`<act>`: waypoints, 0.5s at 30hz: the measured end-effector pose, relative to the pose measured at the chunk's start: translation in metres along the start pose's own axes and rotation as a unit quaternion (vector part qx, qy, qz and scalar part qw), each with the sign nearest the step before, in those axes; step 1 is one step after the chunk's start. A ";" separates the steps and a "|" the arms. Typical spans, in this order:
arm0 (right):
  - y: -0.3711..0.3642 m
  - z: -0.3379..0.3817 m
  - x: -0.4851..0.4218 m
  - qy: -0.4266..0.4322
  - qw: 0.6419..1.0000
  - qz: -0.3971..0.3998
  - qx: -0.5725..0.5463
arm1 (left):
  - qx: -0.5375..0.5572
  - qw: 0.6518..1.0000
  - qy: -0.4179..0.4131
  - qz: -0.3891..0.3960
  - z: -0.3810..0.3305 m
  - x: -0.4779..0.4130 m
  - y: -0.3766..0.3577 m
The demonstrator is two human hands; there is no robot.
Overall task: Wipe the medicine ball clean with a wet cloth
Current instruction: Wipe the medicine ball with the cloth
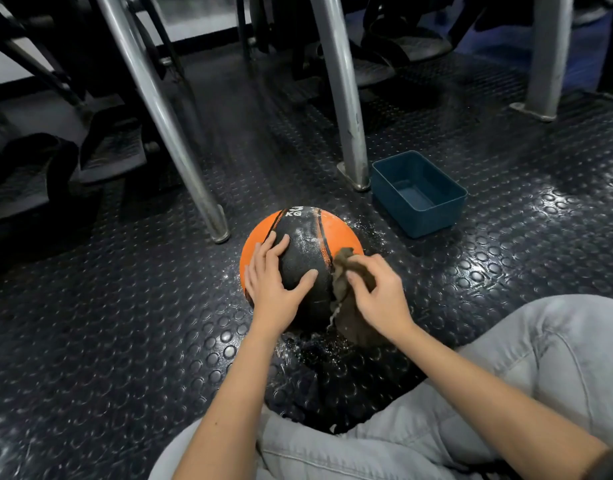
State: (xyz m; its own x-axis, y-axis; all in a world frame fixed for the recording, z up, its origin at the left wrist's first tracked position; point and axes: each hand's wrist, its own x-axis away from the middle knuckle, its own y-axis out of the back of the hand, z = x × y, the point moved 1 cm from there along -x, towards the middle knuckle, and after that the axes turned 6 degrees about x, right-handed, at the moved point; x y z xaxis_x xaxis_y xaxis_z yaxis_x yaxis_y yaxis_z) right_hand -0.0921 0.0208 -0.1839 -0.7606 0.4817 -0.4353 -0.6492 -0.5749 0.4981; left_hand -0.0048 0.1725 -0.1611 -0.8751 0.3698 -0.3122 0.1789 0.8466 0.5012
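Beyond knees [557, 355], left hand [274, 284] flat on ball [308, 249], right hand [379, 294] pinches cloth [350, 318] against it.

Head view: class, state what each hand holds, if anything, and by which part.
The right hand pinches the cloth at its bunched upper end, against the ball. The left hand holds nothing; its spread fingers rest flat on the ball.

Dim indoor light, overhead glare on the studded floor [526, 271] at right, deep shadow under the metal frames [157, 109], medicine ball [305, 237] sharp at centre, wide-angle bending at edges.
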 end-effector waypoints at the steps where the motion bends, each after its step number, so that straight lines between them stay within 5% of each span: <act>1: 0.001 -0.004 -0.008 -0.038 0.999 -0.010 -0.007 | 0.000 1.000 0.003 0.000 0.000 0.000 0.000; 6: -0.001 -0.009 -0.012 -0.143 0.989 -0.029 -0.005 | -0.009 1.000 0.002 -0.010 -0.001 -0.002 -0.002; 11: -0.009 0.000 0.035 -0.069 0.997 -0.019 0.008 | -0.011 1.000 -0.001 0.012 0.002 -0.003 0.002; 15: -0.005 0.003 0.043 0.037 0.993 0.063 0.092 | -0.003 1.000 0.003 0.006 0.003 -0.008 0.006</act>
State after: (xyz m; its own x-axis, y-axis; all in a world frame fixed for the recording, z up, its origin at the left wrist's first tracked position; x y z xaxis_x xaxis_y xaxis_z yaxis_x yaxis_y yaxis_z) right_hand -0.1217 0.0464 -0.2022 -0.8370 0.3605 -0.4117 -0.5457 -0.4937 0.6771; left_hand 0.0050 0.1752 -0.1583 -0.8753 0.3775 -0.3023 0.1866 0.8403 0.5089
